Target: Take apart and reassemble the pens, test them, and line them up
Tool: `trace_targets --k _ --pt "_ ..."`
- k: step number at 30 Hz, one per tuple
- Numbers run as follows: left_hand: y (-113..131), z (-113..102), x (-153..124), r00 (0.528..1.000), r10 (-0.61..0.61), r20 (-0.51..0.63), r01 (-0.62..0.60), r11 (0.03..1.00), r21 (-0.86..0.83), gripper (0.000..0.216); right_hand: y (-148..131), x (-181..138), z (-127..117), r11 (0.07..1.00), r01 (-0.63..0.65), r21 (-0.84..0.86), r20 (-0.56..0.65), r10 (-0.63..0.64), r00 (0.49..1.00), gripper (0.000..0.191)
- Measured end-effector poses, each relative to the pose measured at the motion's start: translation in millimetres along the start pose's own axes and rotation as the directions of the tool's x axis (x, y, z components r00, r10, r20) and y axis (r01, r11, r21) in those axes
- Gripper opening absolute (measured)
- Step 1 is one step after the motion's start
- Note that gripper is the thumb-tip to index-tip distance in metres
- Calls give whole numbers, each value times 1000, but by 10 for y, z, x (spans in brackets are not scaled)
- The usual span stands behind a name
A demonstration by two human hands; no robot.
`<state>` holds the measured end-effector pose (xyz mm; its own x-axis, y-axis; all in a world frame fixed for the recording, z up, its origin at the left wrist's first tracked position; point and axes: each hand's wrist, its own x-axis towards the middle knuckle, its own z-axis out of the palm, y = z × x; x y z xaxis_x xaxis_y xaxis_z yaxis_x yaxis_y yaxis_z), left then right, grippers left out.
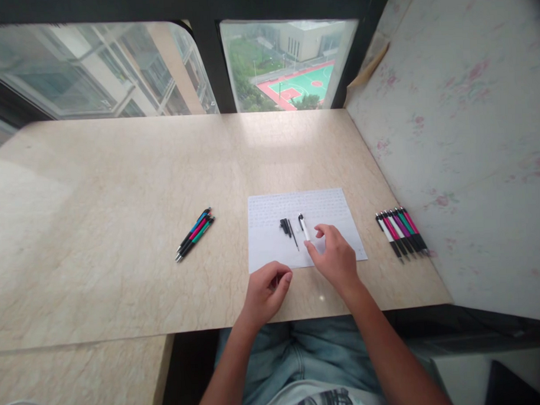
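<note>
The left hand (268, 291) is at the near edge of the sheet of ruled-looking written paper (267, 259), toward its left corner, fingers loosely curled with the thumb alongside; whether anything is inside the curl I cannot tell. The right hand (336, 256) reaches over the sheet's near edge into its right half, thumb and forefinger parted, with no object visible between them.

A white pen barrel with a black clicker (304, 227) lies on the sheet, right of its middle. It is clearly nearer to the right hand, just beyond the thumb tip and to the left of the forefinger; whether thumb and barrel touch is unclear. Its long axis runs away from the person, clicker end far and leaning slightly left, lower end toward the thumb.

To the barrel's left on the sheet lies a thin dark refill (293, 236), nearly parallel to it, then a cluster of small black pen parts (284, 227).

Well right of the sheet is a row of click pens (399, 233); well left, three more pens (195, 236). Beyond the sheet's far edge, across bare tabletop (272, 155), stands the window (256, 67).
</note>
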<state>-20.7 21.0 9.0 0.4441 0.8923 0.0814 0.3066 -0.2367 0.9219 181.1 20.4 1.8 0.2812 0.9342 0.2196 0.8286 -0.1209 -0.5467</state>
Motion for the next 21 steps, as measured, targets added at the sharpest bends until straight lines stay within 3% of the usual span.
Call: trace_targets --k 5,9,11,15,18,21 --pt "5 4 -9 1000 12 -9 -12 1000 -18 17 -58 93 85 981 -1 -192 39 9 999 24" --pt "5 6 -20 1000 21 -1 -21 1000 -18 15 -53 94 115 980 -32 -196 -3 32 999 7" --pt "6 8 -23 1000 23 -1 -23 999 -23 14 -39 95 93 988 -50 -146 -39 44 998 9" --pt "22 19 -22 999 6 -44 -7 999 -34 13 -35 34 -23 981 -97 170 -9 100 995 21" --pt "50 50 -10 987 -57 -148 46 996 -72 14 -84 -113 -96 829 -224 512 155 167 974 27" --pt "82 111 5 970 -138 -198 103 978 -179 18 -168 -277 -108 685 -302 663 308 118 944 29"
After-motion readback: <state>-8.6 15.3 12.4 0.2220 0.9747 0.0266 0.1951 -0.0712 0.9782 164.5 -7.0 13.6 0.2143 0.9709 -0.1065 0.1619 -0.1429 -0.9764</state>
